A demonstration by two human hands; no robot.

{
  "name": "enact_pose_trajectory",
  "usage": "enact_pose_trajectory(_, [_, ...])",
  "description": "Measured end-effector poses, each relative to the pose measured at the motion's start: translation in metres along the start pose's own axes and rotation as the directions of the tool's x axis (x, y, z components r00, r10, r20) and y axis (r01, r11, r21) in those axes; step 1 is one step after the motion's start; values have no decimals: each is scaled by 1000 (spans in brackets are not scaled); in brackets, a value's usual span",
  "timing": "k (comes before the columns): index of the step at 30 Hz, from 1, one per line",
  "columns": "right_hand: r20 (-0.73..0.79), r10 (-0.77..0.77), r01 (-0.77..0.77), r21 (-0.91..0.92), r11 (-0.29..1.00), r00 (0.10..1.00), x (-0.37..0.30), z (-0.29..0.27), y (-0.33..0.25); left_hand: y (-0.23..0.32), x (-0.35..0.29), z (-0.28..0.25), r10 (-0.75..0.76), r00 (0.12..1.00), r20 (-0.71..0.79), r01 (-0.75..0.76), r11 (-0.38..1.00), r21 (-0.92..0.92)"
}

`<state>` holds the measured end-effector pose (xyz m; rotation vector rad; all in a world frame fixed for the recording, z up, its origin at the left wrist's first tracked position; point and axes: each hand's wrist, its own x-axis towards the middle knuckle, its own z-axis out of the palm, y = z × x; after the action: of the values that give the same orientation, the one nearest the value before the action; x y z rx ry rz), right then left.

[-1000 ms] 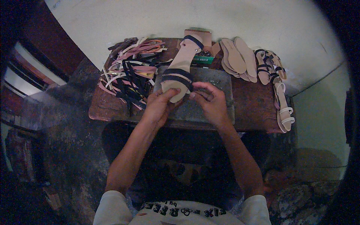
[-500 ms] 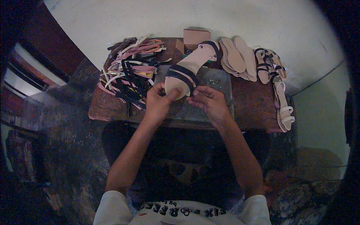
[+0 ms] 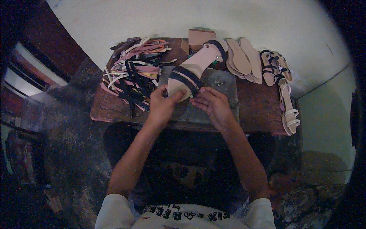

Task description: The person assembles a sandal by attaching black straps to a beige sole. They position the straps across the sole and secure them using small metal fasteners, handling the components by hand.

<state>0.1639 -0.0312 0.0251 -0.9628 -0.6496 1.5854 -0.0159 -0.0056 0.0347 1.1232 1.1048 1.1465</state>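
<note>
A beige sandal (image 3: 199,62) with dark straps is held up over the near half of the table, its toe end toward me and its heel strap at the far right. My left hand (image 3: 163,104) grips the toe end, thumb on the insole and fingers underneath. At the right edge of the front, my right hand (image 3: 214,105) pinches the end of a dark toe strap (image 3: 186,78) against the sole. Its fingertips partly cover that strap end. Below the sandal lies a grey slab (image 3: 223,89) with small bits scattered on it.
Loose straps in black, white and pink (image 3: 133,72) lie heaped at the left of the wooden table (image 3: 259,110). Behind the sandal stands a small box (image 3: 201,38). Beige soles (image 3: 244,59), dark-strapped sandals (image 3: 268,66) and white-strapped sandals (image 3: 290,110) line the right side.
The sandal's heel end has swung slightly to the right. My right fingers have shifted a little at the strap end, while my left hand keeps its grip.
</note>
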Motion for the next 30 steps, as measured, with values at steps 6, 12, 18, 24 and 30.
enact_pose_trajectory(6, [83,5,-3,-25,1000,997,-4,3,-7,3,1,-2,7,999,52,-1,995,-101])
enact_pose_trajectory(12, [167,-10,23,-77,997,986,-5,1,-8,15,0,-5,47,995,91,-51,998,46])
enact_pose_trajectory(18, [164,-41,50,-51,997,986,-5,2,-6,13,-1,-2,91,991,99,-104,985,136])
enact_pose_trajectory(24, [110,-83,95,-110,989,990,-2,2,0,-10,8,-6,149,985,88,-165,960,225])
enact_pose_trajectory(30, [55,-153,161,-224,961,987,-5,9,0,-11,8,-7,129,987,100,-147,969,201])
